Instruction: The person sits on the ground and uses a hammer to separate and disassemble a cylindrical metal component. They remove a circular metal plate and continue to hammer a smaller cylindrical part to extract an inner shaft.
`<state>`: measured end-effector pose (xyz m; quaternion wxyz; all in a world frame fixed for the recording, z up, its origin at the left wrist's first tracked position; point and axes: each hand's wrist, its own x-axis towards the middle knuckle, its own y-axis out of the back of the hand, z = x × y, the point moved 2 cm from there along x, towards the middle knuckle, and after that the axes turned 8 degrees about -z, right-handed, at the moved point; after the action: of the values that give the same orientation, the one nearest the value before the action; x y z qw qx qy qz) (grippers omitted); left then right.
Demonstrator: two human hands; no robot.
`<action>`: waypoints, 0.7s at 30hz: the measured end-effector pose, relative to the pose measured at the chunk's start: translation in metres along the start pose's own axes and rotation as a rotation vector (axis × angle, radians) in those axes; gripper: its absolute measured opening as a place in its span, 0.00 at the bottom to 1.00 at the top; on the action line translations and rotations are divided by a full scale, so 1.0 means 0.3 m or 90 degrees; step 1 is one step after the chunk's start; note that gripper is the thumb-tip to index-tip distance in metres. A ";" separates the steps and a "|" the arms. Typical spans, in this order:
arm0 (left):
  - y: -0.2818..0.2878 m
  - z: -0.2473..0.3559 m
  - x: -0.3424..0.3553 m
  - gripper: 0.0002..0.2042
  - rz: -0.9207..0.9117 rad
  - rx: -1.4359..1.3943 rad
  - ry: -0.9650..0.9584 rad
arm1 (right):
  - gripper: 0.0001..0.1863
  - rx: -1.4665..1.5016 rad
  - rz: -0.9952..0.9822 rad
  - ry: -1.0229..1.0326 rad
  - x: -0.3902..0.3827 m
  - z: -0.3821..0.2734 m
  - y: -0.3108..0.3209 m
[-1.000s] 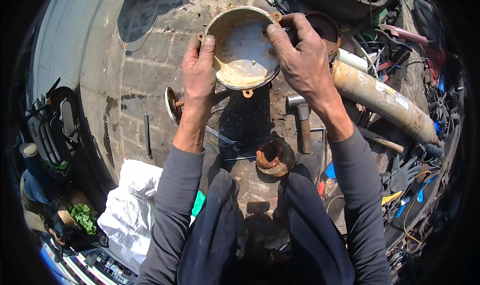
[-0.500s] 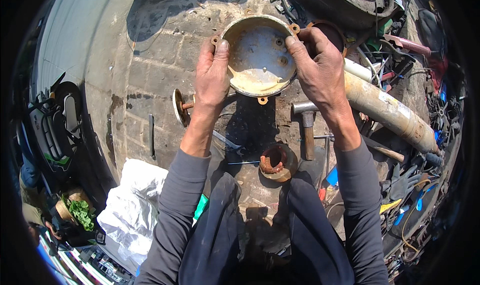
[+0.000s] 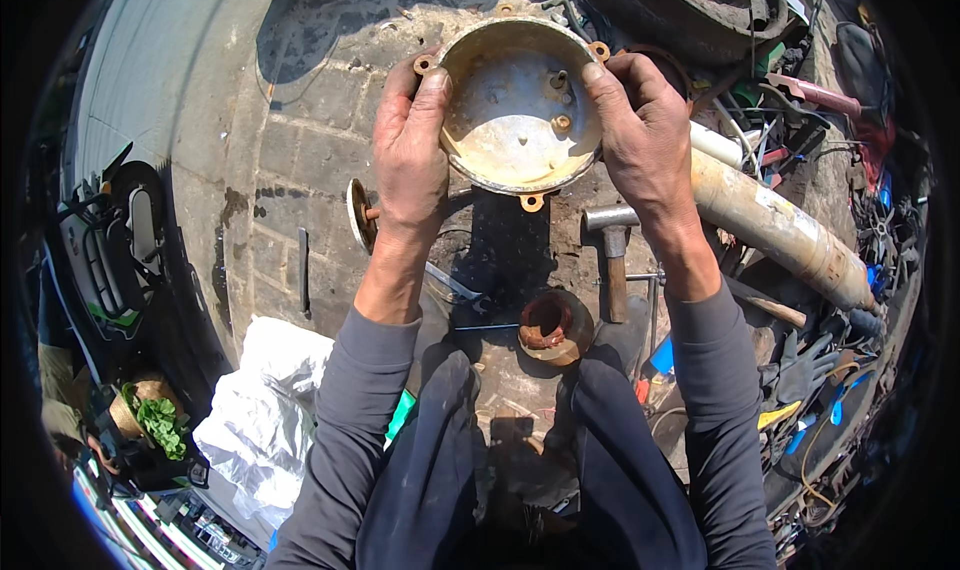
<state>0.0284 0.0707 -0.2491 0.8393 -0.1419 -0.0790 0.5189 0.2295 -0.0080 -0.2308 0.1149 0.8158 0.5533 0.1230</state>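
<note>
My left hand point(image 3: 410, 150) and my right hand point(image 3: 645, 145) grip a round, shallow metal housing point(image 3: 500, 105) by opposite sides, thumbs on its rim. Its stained inside faces up, with small fittings inside and rusty lugs around the edge. Below it on the ground lie a hammer point(image 3: 617, 270) with a wooden handle, a spanner point(image 3: 450, 283) and a rusty hollow cylindrical part point(image 3: 548, 332) between my feet. A disc on a short shaft point(image 3: 360, 216) stands on edge beside my left wrist.
A long stained pipe point(image 3: 775, 225) and piled tools, gloves and scrap fill the right. A large curved metal piece point(image 3: 680, 5) sits at the top. White cloth point(image 3: 260, 410) lies lower left; a scooter point(image 3: 115, 245) and a person point(image 3: 65, 410) with leafy greens point(image 3: 165, 425) are beyond it.
The housing in both hands has shifted right across the view and tilted slightly, showing more of the fittings inside. It dipped lower, then rose again. Both hands kept their grip.
</note>
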 end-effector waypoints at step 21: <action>0.049 -0.049 -0.027 0.31 -0.064 0.130 0.047 | 0.20 -0.052 -0.021 -0.129 -0.013 0.051 -0.008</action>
<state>0.0165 0.0674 -0.2676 0.8768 -0.0704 -0.0013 0.4757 0.2311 -0.0115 -0.2462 0.2054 0.8096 0.5465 0.0608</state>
